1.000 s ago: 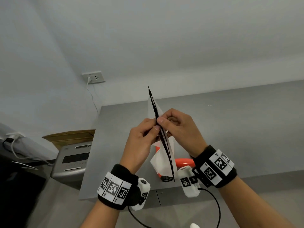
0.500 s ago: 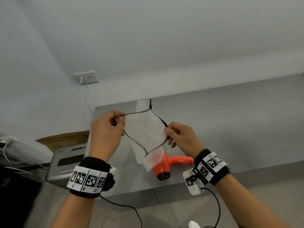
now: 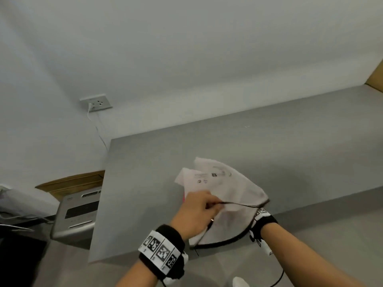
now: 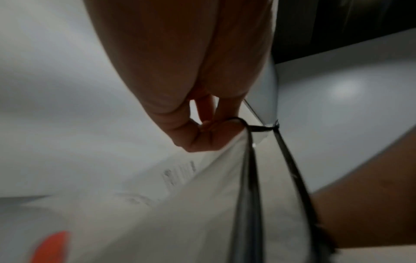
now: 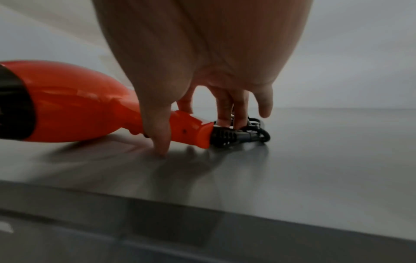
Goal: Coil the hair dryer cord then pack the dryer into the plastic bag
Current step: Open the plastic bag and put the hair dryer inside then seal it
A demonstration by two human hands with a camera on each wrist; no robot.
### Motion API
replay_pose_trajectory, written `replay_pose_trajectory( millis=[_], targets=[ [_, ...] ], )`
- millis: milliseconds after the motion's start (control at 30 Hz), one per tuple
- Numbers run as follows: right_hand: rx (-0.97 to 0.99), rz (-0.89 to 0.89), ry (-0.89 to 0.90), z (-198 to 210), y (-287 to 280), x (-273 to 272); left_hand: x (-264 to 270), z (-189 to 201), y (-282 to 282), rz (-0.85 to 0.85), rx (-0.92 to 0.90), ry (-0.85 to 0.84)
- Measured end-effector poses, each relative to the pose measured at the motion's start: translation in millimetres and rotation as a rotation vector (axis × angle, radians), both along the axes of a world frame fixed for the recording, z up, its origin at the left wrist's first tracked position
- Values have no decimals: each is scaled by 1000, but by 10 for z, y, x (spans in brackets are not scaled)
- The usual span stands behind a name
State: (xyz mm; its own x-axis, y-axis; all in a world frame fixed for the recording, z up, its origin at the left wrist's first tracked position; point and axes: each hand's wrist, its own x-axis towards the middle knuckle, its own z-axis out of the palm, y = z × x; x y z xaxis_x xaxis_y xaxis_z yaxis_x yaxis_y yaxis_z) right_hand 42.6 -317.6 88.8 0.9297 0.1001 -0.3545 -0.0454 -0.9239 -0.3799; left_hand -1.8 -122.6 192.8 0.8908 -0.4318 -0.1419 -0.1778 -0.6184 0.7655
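The left grip (image 3: 199, 210) pinches the dark rim of the plastic bag (image 3: 232, 187), its mouth agape above the counter (image 3: 290, 152) edge. The bag hides the right grip (image 5: 202, 80) from the head camera; the wrist view shows straight, unclasped fingers straddling the handle of the hair dryer (image 5: 74, 103) lying on the counter, beside its bundled cord (image 5: 254, 133).
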Motion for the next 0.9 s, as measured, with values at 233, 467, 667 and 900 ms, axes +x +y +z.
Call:
replay_pose_trajectory(
  millis=[233, 467, 667, 900],
  targets=[
    [-259, 173, 86, -132, 63, 12, 893, 518, 1180, 610, 96, -311],
    [-226, 262, -21, -88, 12, -18, 1042, 1311, 1663, 741, 159, -822],
    [-293, 421, -74, 191, -71, -80, 1026, -67, 991, 262, 317, -442],
    [-289, 544, -142, 690, -298, -159, 943, -855, 906, 268, 393, -253]
  ],
)
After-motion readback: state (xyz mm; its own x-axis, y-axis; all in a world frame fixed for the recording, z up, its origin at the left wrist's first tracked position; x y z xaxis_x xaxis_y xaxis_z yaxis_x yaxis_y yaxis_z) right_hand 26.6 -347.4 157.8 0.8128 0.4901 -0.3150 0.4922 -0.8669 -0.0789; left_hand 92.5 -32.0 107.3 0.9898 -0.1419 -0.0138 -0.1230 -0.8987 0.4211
